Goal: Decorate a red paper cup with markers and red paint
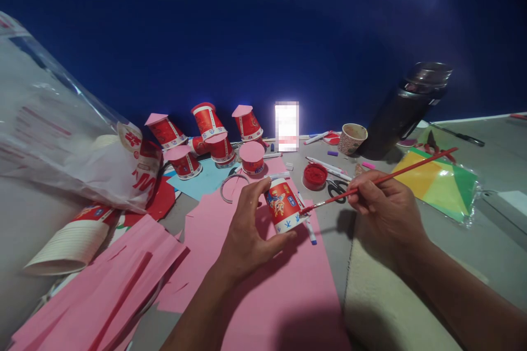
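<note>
My left hand [249,225] grips a paper cup [283,203] between thumb and fingers, tilted over pink paper [288,279]. Red paint covers most of the cup's side, around a printed figure, with blue marks along its white rim. In my right hand [381,203] is a slim red paintbrush [395,174], held like a pen. Its bristles touch the red side of the cup near the rim. Just beyond the hands sits a small round pot of red paint [315,176]. Black-handled scissors [337,191] lie right of the pot, partly behind the brush.
Several red cups with pink paper tops [184,161] stand at the back left. A plastic bag [61,120] and a stack of white cups [69,247] are on the left. A lit phone [287,126], a patterned cup [353,139] and a dark flask [405,109] stand along the back.
</note>
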The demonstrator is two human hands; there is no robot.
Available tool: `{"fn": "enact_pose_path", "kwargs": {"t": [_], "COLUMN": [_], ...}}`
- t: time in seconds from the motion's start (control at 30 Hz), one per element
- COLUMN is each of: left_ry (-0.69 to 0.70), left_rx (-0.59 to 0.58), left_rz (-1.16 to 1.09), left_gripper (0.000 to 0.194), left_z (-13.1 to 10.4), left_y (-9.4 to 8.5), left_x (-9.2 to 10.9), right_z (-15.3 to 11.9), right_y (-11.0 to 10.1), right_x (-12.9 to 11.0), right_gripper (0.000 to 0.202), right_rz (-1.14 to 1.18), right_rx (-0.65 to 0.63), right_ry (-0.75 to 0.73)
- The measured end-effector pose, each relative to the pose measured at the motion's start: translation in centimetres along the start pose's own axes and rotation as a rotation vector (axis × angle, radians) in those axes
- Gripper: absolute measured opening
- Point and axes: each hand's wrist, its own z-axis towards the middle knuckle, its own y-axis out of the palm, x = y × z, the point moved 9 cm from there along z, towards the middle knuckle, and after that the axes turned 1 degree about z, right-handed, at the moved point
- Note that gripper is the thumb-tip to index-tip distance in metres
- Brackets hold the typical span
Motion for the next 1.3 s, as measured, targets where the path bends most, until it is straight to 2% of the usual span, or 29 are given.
{"fn": "enact_pose_path", "kwargs": {"t": [0.5,0.73,1.3], "left_ry": [-0.082,-0.095,-0.121], "left_rx": [-0.035,-0.041,-0.049], "left_rz": [-0.075,-0.08,-0.077], "left_gripper": [0.092,0.093,0.094], "left_z": [-0.1,-0.1,0.0], "left_y": [0.4,0.4,0.6], "left_x": [-0.8,-0.9,-1.2], "right_z": [-0.4,0.3,-0.2], "right_y": [0.1,-0.1,-0.3], "right_x": [0.2,-0.3,0.8], "right_gripper": [0.035,0.044,0.033], "right_rz": [-0.076,0.002,-0.022], "right_rx": [-0.045,-0.01,-0.047], "right_ry": [0.008,0.0,0.04]}}
